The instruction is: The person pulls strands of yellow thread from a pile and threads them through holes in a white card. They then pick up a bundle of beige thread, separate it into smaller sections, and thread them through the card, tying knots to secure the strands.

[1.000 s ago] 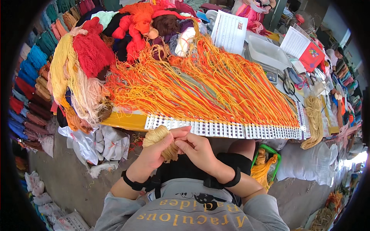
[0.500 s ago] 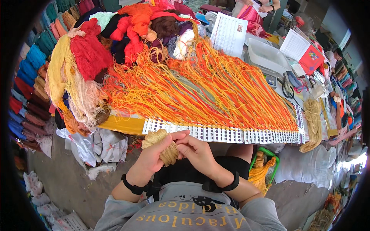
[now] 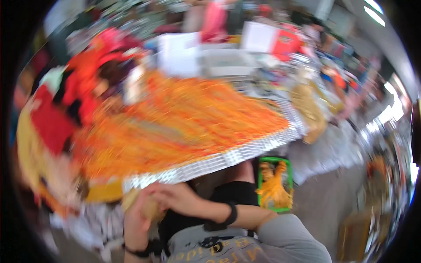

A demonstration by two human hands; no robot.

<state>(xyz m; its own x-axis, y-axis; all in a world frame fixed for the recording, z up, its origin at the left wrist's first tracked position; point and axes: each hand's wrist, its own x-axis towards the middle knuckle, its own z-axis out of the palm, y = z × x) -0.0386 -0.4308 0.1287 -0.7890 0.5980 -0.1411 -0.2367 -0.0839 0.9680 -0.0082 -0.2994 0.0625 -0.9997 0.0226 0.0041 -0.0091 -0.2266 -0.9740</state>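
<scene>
The whole view is smeared by motion. My left hand (image 3: 139, 215) is closed around a small beige ball of yarn (image 3: 151, 210) in front of my lap. My right hand (image 3: 179, 197) is bent in against that ball from the right, its fingers drawn together and blurred; what they pinch, if anything, does not show. Just beyond my hands runs a row of white cards with punched holes (image 3: 223, 158) along the table edge. Long orange and yellow threads (image 3: 184, 118) fan out from the cards across the tabletop.
Red, yellow and dark yarn hanks (image 3: 50, 118) heap up at the left. Farther back are white papers (image 3: 179, 52), a pale plastic tray (image 3: 228, 62) and a red sheet (image 3: 287, 44). A tan hank (image 3: 307, 109) hangs at the right; a green basket (image 3: 289, 175) holds orange yarn below.
The view has swung to the right, so table and threads lie farther left and tilted. My hands remain together at the yarn ball, lower and farther left in the picture.
</scene>
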